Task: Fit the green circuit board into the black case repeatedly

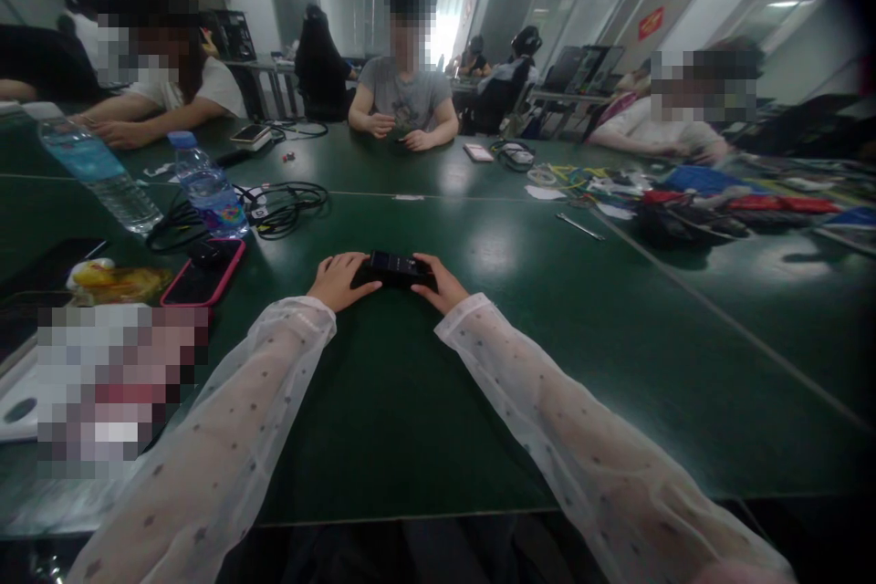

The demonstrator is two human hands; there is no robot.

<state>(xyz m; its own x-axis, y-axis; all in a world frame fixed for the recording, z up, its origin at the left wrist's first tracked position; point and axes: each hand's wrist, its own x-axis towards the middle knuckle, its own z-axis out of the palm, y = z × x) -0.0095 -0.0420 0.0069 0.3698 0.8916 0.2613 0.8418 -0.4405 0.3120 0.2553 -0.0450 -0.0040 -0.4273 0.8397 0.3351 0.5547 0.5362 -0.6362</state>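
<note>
A small black device (397, 266) with a dark screen-like face lies at the middle of the green table (356, 411), between my two hands. My left hand (340, 281) grips its left end, thumb along the near side and fingers over the far edge. On the right end, my right hand (439, 283) holds it the same way, thumb in front. What kind of device it is, I cannot make out. Sheer white sleeves with dark stars cover both my forearms.
Two water bottles (209, 187), coiled black cables (291, 208) and a pink-edged phone (205, 274) are on the left. To the right are a thin metal tool (580, 226) and a heap of cables and bags (718, 205). Several people sit around, one directly opposite (407, 91).
</note>
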